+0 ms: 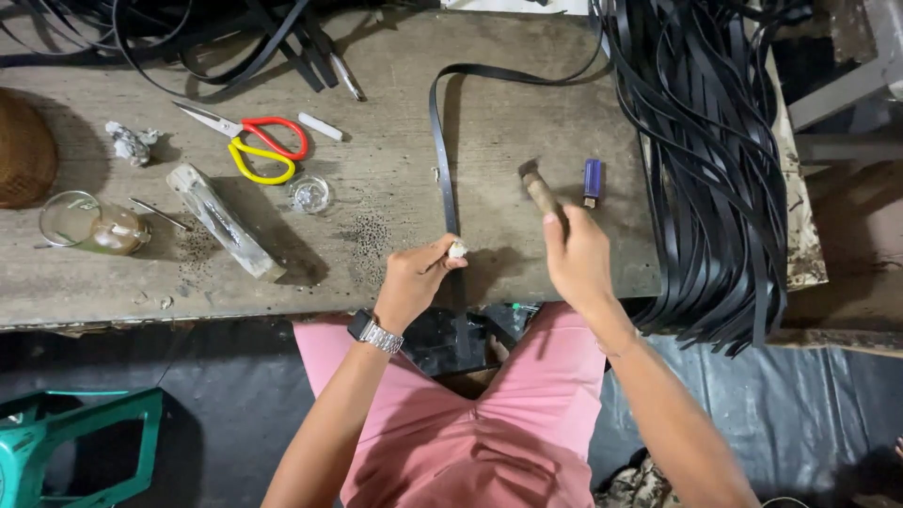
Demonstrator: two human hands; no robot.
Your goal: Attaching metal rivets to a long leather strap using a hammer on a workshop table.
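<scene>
Black strap lies along the worktop, running from the far edge toward the near edge, where my left hand pins its near end. That hand is curled shut around a small pale piece, likely a punch, its tip standing on or just beside the strap; I cannot tell which. My right hand is clamped around the handle of a hammer, whose head hangs over the worktop just right of the strap and is not touching it. I judge the step in hand to be striking the punch into the strap end. The next move, as I read it, calls for a short, square blow onto the punch top, with the left fingers kept clear and the strap held flat. A blue lighter lies just beyond the hammer, and a thick bundle of straps hangs over the right edge. Scissors with red and yellow handles rest toward the far left, well apart from both hands.
</scene>
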